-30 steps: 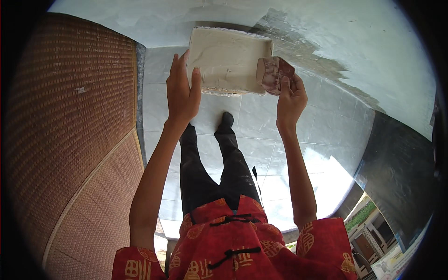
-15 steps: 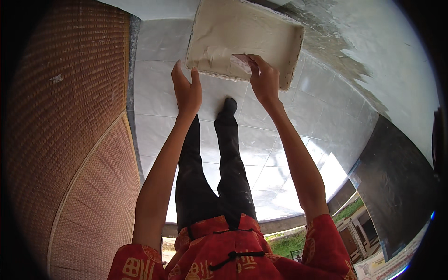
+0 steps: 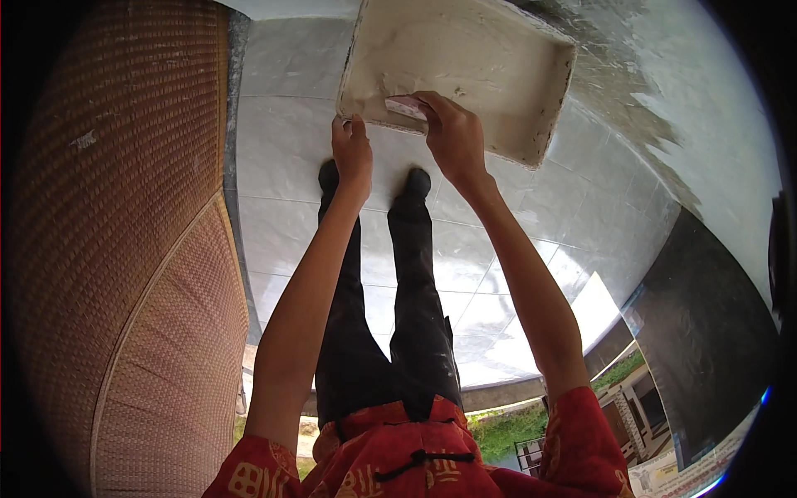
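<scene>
A shallow rectangular tray (image 3: 558, 95) with a crusted rim lies beyond my feet, coated inside with beige, wet-looking paste (image 3: 465, 62). At its near left corner, my left hand (image 3: 354, 158) has its fingertips and thumb closed on the rim. My right hand (image 3: 457, 143) grips a flat, pinkish-white scraper (image 3: 405, 106), smeared with paste, over the near side of the tray. The scraper's lower edge is close to the near rim; whether it touches the paste I cannot tell. My right fingers partly cover it.
Grey tiles (image 3: 282, 141) cover the floor around my shoes (image 3: 415, 183). A woven brown panel (image 3: 141, 166) stands along the left. To the right rises a wall (image 3: 714, 133) with patchy grey plaster, and a dark panel (image 3: 706, 332) is lower right.
My left hand has gone from spread fingers beside the tray to closing on its corner. The scraper has moved left in my right hand. The tray sits further right in view.
</scene>
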Motion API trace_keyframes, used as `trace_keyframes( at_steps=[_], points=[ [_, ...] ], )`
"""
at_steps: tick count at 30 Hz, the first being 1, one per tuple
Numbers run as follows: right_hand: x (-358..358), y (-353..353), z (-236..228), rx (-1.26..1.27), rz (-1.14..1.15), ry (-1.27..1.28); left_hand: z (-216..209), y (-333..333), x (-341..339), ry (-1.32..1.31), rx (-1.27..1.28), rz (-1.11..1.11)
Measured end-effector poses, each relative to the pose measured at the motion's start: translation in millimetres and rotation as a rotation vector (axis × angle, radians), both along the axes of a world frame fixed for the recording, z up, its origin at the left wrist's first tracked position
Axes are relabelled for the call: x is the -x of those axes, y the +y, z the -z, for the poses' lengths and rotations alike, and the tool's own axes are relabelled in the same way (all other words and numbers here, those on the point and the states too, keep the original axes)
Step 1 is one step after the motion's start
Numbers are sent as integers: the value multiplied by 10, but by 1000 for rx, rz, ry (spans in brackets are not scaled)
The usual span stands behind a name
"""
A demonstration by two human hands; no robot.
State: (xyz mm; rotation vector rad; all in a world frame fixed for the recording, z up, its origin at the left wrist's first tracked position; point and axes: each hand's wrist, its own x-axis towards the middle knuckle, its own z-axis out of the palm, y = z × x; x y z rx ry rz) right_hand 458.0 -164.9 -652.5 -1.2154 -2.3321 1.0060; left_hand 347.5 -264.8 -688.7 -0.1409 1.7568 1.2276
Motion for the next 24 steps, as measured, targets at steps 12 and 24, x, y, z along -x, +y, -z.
trace_keyframes(
  at_steps=[12,24],
  points=[
    [37,-6,-1,-52,-51,-27,147,-39,41,5,-19,-26],
    [80,53,-34,-2,-82,-98,165,-75,37,0,-42,-15]
  ],
)
